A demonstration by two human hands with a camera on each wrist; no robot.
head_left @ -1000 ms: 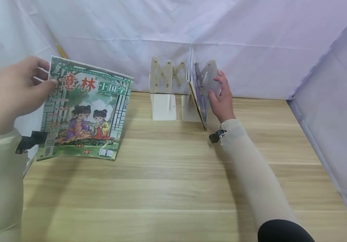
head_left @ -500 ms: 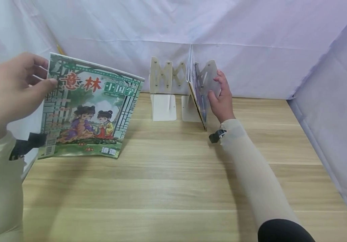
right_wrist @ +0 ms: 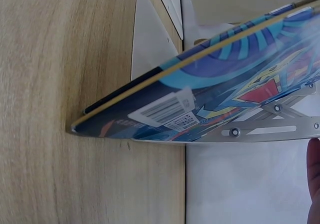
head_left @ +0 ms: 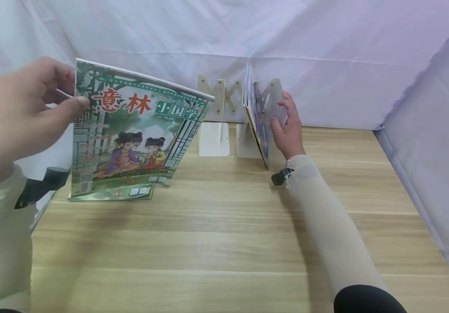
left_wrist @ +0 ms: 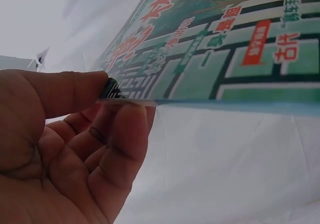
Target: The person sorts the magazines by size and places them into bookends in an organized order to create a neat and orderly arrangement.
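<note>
The left hand has lifted the magazine up and carried it rightward, toward three o'clock, since a second ago: its top right corner now overlaps the left plate of the rack, where before it stood well short of it. A second magazine with the same green cover now shows flat on the table beneath it. My reading is that the held copy is on its way to the rack. The thumb lies on the cover at the top left corner and the fingers curl behind it, pinching the edge. The right hand stays at the rack's right end, fingers resting loosely curled on the end plate, steadying a book that leans there.
</note>
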